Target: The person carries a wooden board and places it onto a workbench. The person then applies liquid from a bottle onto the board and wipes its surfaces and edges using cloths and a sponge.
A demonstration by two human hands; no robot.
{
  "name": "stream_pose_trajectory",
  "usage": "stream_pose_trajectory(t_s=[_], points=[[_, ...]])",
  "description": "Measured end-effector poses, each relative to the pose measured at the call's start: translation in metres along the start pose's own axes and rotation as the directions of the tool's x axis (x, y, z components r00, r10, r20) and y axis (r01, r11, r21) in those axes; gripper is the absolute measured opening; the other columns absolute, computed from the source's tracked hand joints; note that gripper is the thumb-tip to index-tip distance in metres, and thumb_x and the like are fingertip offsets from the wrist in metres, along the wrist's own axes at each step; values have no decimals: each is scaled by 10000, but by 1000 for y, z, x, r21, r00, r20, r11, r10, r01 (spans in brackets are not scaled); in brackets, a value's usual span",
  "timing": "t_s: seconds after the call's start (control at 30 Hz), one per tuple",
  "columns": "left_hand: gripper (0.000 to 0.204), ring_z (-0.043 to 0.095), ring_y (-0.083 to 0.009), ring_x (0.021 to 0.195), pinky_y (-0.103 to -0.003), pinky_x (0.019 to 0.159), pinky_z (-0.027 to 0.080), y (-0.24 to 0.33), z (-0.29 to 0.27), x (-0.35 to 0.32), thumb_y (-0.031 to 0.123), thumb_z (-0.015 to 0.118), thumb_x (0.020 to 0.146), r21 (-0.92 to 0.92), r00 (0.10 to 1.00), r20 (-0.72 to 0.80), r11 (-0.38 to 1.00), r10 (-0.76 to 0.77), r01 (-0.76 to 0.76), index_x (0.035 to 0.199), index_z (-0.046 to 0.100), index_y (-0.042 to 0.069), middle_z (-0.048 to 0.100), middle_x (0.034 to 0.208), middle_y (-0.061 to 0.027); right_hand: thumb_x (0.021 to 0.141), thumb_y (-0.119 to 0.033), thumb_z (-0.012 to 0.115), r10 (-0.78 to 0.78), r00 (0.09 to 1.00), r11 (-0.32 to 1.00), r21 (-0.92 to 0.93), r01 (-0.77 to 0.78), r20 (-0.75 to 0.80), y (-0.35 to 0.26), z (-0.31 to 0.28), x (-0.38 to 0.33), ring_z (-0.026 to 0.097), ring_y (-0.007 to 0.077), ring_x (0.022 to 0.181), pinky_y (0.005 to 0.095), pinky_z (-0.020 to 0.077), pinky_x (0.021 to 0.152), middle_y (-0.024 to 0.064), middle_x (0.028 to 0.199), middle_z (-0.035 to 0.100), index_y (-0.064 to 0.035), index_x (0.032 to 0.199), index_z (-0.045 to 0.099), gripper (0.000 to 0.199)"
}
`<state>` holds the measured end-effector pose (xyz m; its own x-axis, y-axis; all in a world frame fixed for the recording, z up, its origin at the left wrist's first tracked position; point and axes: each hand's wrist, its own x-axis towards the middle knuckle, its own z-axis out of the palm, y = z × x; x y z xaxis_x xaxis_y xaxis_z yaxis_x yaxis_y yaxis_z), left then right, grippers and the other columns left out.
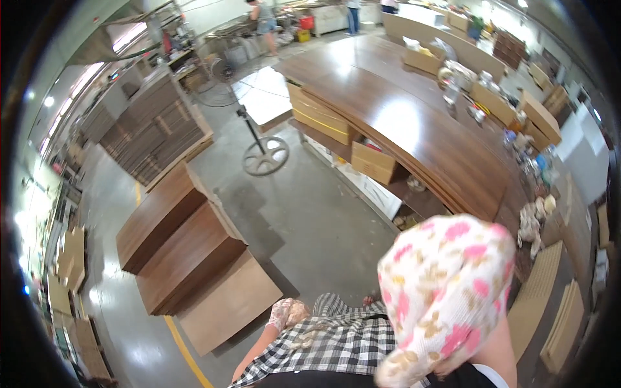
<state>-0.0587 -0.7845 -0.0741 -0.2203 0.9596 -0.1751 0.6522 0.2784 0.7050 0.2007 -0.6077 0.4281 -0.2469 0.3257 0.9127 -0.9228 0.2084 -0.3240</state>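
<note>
**Gloved hands raised close to the camera over a wood-panel shop floor**

The right hand point(446, 297), in a white glove with pink and tan flowers, is lifted so near the lens that it fills the lower right. It looks bunched into a loose fist, but whether its grip is closed on anything cannot be told; nothing shows in it. The left hand point(288, 313), in a like glove, sits lower and further left, against a black-and-white checked cloth point(336, 343) that lies across the near edge. Its fingers curl inward and touch the cloth; whether they pinch it cannot be told.

Just left of the hands, brown panels point(187, 258) lie in a stepped stack on the concrete floor point(304, 213), each offset so its edge is free, likely for easy lifting. Far right runs a long curved desk point(414, 129) with a glossy dark top, carrying boxes point(424, 59) and jars along its far side. A fan stand point(264, 155) is planted on the floor between the desk and a far pile of boards point(152, 129). People stand at the far end.
</note>
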Motion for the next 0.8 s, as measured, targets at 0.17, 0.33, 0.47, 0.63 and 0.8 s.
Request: stream_pose_trajectory(t_s=[0.17,0.33,0.47,0.63,0.8], points=[[228,625,-325,730,-418,657,501,56,-31,6,282,576,717,15,995,-85,998,60,-59,666,659,75,644,727,-153,608,-143,654,22,996,997,72,-28,91,12,-30,8,576,186,511,287,425,496,59,642,629,-75,656,643,84],[237,620,-323,762,-413,683,493,66,-45,-26,286,568,734,13,988,19,989,-151,151,705,654,67,641,763,-156,641,-139,642,75,980,969,217,-115,184,29,-57,5,584,189,535,289,439,507,60,675,634,-74,697,643,85],[246,615,-322,788,-408,704,487,71,-50,-46,289,562,748,27,959,90,963,-268,267,736,650,60,640,791,-158,667,-135,633,133,966,938,287,-195,223,41,-86,-10,590,192,554,290,450,517,61,702,638,-74,730,643,89],[259,610,-321,820,-402,730,480,82,-47,-66,293,555,766,40,922,129,931,-364,362,775,646,51,637,827,-161,700,-131,620,163,950,879,398,-262,266,51,-112,-25,599,195,577,291,464,528,61,734,643,-73,772,642,95],[273,604,-320,851,-396,756,473,98,-38,-75,297,548,784,29,897,152,909,-414,415,814,641,42,635,862,-164,733,-127,608,155,945,827,486,-285,289,59,-129,-30,607,198,601,293,477,540,62,767,648,-73,813,642,102]])
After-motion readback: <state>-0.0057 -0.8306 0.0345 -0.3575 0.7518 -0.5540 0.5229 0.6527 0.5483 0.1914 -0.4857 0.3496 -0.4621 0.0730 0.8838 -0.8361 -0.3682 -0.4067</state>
